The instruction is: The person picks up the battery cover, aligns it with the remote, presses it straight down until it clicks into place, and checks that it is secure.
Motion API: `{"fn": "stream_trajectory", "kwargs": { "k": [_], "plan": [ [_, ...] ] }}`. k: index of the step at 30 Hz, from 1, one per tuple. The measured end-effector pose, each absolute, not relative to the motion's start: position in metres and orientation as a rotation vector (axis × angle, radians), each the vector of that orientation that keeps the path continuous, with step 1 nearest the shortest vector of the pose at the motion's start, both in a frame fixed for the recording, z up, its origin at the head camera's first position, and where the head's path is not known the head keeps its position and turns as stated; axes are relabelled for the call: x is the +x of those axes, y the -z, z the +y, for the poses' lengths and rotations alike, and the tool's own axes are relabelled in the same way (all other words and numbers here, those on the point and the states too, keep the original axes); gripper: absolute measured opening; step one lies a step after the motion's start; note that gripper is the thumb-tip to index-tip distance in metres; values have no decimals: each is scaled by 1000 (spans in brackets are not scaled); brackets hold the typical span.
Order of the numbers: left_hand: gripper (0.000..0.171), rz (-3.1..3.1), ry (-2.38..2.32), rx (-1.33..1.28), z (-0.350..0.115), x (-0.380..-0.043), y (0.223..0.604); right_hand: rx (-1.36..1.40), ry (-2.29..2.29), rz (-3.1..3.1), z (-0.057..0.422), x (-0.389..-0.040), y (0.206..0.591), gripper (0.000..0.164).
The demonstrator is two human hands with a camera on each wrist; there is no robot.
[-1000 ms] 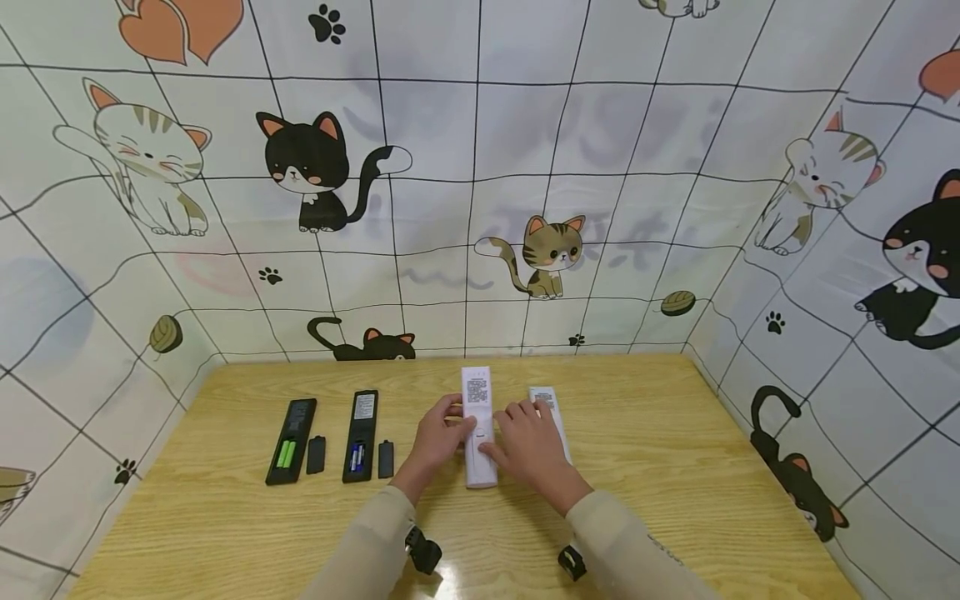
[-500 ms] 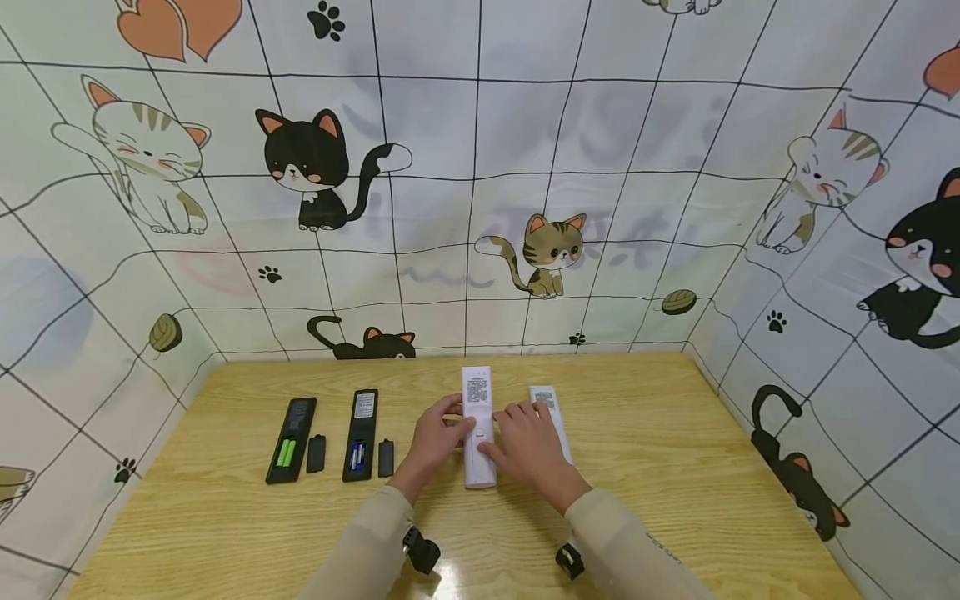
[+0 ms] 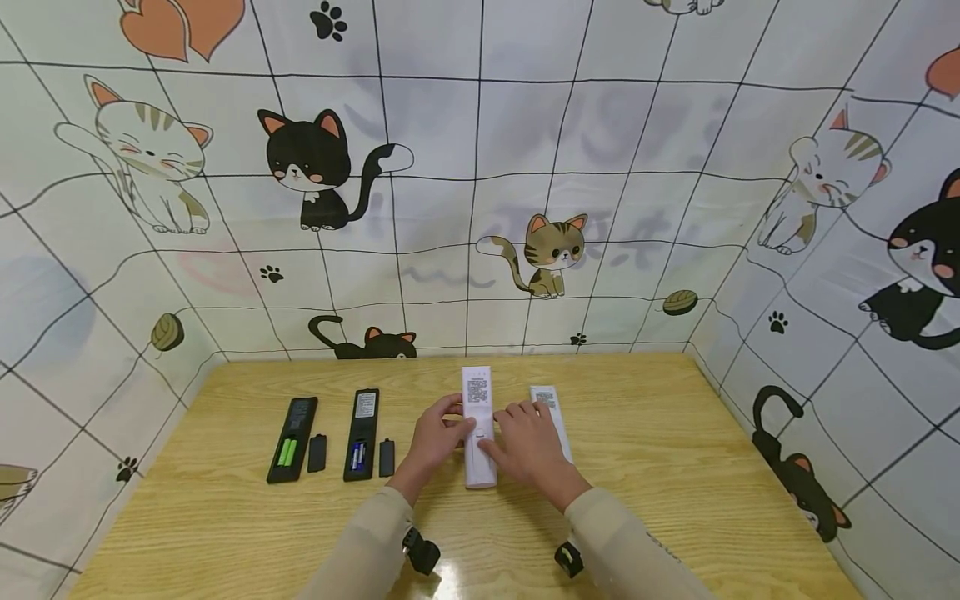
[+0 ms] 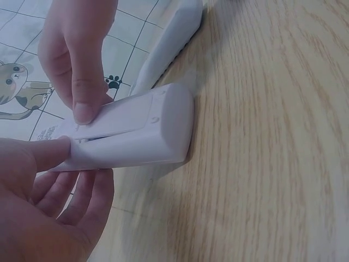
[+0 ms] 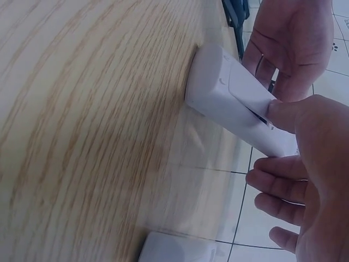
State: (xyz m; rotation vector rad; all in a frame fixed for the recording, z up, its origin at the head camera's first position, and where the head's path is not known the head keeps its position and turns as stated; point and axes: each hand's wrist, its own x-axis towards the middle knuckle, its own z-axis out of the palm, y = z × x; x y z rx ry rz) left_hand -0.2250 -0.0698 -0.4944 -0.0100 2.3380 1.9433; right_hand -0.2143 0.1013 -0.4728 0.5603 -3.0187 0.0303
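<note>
A white remote control lies back side up between my hands, with a printed label at its far end. My left hand grips its left side, thumb on the back and fingers beneath. My right hand holds the other side, its thumb on the battery cover and its fingertips at the remote's edge. Along one side the cover stands a little raised, leaving a narrow dark gap, seen in both wrist views. Whatever is inside the compartment stays hidden.
Partly behind my right hand lies a second white remote. To the left are two black remotes, one with green batteries, the other with blue ones. Beside them lie their black covers. Cat-patterned cloth surrounds the wooden table.
</note>
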Motion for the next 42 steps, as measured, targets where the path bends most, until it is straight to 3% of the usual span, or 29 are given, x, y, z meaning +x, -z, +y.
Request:
{"fn": "stream_trajectory", "kwargs": {
  "k": [42],
  "plan": [
    [44, 2349, -1958, 0, -69, -220, 490, 501, -160, -3082, 95, -223, 474, 53]
  ]
}}
